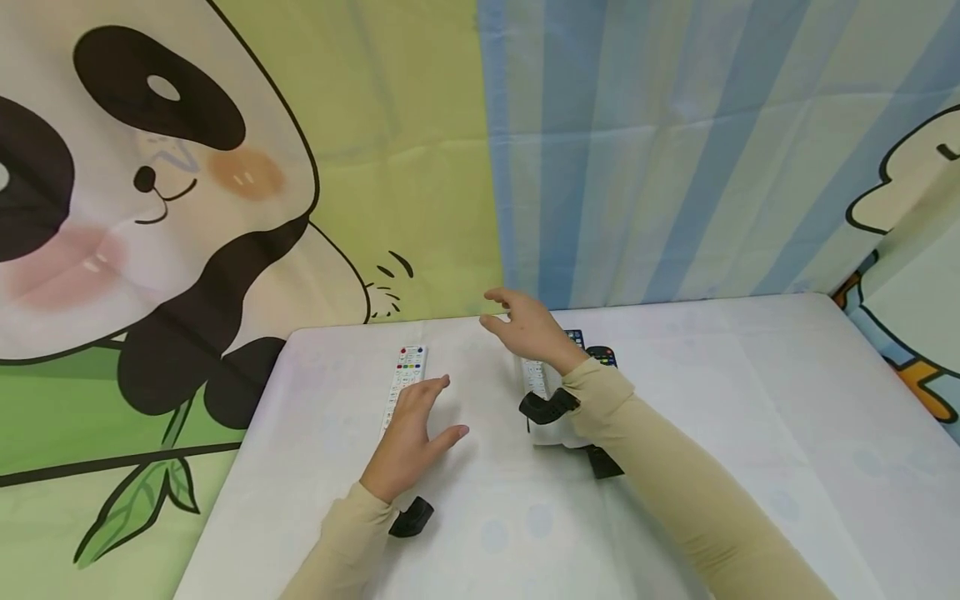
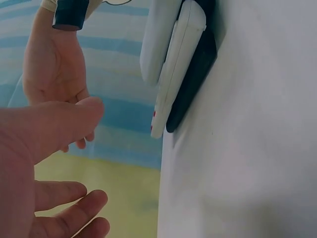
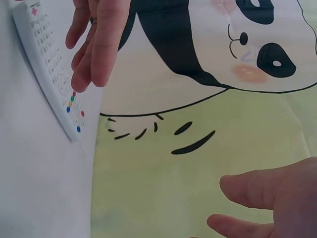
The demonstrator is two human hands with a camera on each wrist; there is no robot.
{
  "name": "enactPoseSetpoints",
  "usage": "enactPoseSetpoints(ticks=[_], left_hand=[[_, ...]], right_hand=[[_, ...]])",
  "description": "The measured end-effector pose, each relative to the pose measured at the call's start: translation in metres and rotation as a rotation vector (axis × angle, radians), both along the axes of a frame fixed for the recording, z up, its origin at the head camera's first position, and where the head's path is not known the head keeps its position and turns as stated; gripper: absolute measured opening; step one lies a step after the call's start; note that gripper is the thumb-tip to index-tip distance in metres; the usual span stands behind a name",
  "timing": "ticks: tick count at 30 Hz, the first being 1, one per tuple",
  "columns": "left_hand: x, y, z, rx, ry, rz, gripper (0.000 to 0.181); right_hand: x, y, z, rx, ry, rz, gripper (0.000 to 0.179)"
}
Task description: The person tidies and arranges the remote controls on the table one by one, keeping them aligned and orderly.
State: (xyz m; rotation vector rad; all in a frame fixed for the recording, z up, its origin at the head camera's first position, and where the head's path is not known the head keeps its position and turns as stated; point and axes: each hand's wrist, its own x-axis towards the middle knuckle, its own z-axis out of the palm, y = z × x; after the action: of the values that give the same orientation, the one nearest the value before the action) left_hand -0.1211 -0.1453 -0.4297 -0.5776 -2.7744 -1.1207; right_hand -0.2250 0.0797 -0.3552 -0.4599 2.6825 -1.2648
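Observation:
My left hand (image 1: 405, 442) hovers over the lower part of a white remote control (image 1: 411, 360) with coloured buttons, its thumb apart from the fingers. That remote also shows beside the left hand (image 3: 104, 39) in the right wrist view. Higher and to the right, my right hand (image 1: 531, 330) is raised with nothing in it. Below its wrist lies a pile of remotes, partly hidden by the forearm: a white remote (image 1: 535, 379) and black remotes (image 1: 602, 354). In the left wrist view a white remote (image 2: 181, 64) leans on a black one (image 2: 195, 74).
A white cloth covers the table (image 1: 465, 550). Behind it hangs a printed backdrop (image 1: 420, 167) with a panda and blue stripes, close to the table's far edge. Each wrist wears a black strap-like mount (image 1: 411, 518).

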Motion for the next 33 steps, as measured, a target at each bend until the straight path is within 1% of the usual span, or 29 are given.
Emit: enactPoseSetpoints(ticks=[5, 11, 14, 18, 25, 30, 33], left_hand=[[0.0, 0.014, 0.003, 0.015, -0.017, -0.009, 0.072], [-0.001, 0.03, 0.001, 0.03, -0.03, -0.018, 0.072], [-0.002, 0.038, 0.0, 0.036, -0.006, -0.035, 0.072], [-0.004, 0.048, 0.001, 0.032, 0.021, -0.062, 0.072], [-0.004, 0.059, -0.001, 0.005, -0.02, -0.065, 0.076], [-0.004, 0.065, -0.005, -0.001, -0.045, -0.068, 0.077], [-0.004, 0.069, -0.009, -0.006, -0.048, -0.067, 0.077]], right_hand=[[-0.002, 0.01, 0.0, 0.03, -0.013, -0.01, 0.054], [-0.005, 0.024, -0.003, 0.037, -0.018, -0.005, 0.052], [-0.008, 0.03, -0.005, 0.059, -0.016, 0.002, 0.053], [-0.009, 0.036, -0.008, 0.106, -0.016, 0.016, 0.054], [-0.013, 0.041, -0.01, 0.191, -0.005, 0.055, 0.054], [-0.017, 0.044, -0.016, 0.274, -0.033, 0.061, 0.054], [-0.02, 0.046, -0.022, 0.31, -0.051, 0.067, 0.055]])
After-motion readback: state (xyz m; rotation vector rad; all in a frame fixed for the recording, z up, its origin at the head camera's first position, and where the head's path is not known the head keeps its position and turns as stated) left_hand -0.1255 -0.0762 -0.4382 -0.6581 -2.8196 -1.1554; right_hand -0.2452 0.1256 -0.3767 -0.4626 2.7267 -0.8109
